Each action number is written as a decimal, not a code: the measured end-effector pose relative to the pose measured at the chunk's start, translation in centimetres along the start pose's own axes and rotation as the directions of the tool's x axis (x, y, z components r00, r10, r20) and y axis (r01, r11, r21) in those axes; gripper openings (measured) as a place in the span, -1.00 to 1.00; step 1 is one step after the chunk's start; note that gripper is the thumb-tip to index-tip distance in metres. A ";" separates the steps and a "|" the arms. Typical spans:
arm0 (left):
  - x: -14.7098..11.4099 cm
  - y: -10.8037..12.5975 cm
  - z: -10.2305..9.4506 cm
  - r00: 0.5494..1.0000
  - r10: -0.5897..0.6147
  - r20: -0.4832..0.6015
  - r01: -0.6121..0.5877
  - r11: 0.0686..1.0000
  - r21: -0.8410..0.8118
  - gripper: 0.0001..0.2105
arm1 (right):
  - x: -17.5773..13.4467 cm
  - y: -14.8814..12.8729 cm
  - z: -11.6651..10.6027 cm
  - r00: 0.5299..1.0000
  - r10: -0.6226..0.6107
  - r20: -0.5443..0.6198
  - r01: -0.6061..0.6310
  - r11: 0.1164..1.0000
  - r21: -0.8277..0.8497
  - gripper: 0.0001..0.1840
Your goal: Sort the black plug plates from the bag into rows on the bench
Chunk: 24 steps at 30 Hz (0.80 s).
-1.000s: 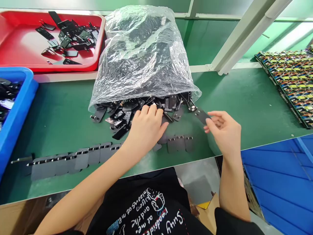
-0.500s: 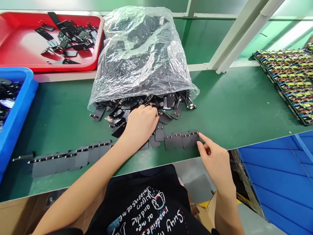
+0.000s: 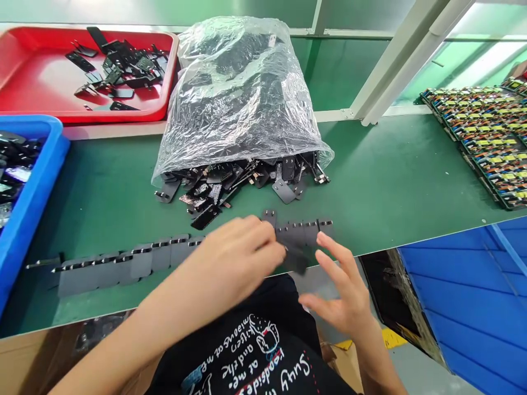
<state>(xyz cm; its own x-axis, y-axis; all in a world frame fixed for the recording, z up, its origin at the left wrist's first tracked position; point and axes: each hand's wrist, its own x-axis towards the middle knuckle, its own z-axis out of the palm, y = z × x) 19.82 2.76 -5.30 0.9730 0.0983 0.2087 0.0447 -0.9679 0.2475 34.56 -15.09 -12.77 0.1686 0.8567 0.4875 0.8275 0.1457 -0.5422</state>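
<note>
My left hand [image 3: 236, 258] is closed on the edge of a black plug plate [image 3: 296, 260], blurred by motion, above the table's front edge. Just right of it my right hand [image 3: 346, 291] is open, thumb and fingers apart, with nothing between them. Behind the held plate lies a short row of overlapping black plates [image 3: 312, 233] with metal pins along their far edge. A longer row of such plates [image 3: 102, 271] stretches left, partly hidden by my left forearm. Beyond my hands, loose plates [image 3: 206, 215] spill from the mouth of a clear plastic bag [image 3: 247, 104].
A red tray [image 3: 37, 77] holding black parts stands at the back left, a blue bin [image 3: 45, 148] in front of it. Circuit board assemblies [image 3: 489, 142] sit at the right on the green table [image 3: 395, 175]. A pale post [image 3: 403, 60] rises behind.
My left hand has come back from the loose pile towards the front edge, bringing a plate. My right hand has left the row's right end, moved nearer to me and spread its fingers.
</note>
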 end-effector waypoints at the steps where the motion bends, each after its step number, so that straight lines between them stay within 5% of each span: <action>1: -0.2 0.8 0.4 0.999 0.049 0.024 -0.047 0.997 -0.064 -0.77 | -0.1 -0.3 -0.3 1.000 -0.008 0.011 0.007 0.997 0.071 -0.37; 5: -0.5 2.2 2.9 0.997 0.067 -0.026 -0.070 0.989 -0.129 -0.82 | -0.3 -0.7 -0.3 0.998 -0.021 0.065 0.013 0.992 0.128 -0.44; 7: -0.6 1.7 3.8 0.995 -0.060 -0.080 0.058 0.998 -0.025 -0.89 | -0.6 0.5 -0.1 0.997 0.065 -0.035 -0.065 0.998 0.011 -0.51; 10: -1.0 0.1 4.3 0.967 -0.235 -0.097 0.251 0.943 0.218 -0.64 | -1.1 3.7 0.0 0.943 0.183 -0.279 -0.263 0.923 -0.280 -0.59; 13: -1.5 -1.4 4.6 0.960 -0.276 -0.034 0.269 0.893 0.362 -0.50 | -1.4 6.6 0.1 0.888 0.193 -0.417 -0.386 0.806 -0.448 -0.57; 24: -2.2 -0.3 6.6 0.966 -0.258 -0.008 0.242 0.897 0.369 -0.58 | -1.1 5.5 0.2 0.870 0.461 -0.172 -0.492 0.831 -0.259 -0.44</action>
<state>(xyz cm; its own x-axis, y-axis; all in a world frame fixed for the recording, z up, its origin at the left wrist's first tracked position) 19.21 1.29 -12.04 0.9268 0.3463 0.1450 0.3595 -0.9300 -0.0768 38.76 -15.16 -16.45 0.6205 0.7278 0.2921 0.7439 -0.4285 -0.5128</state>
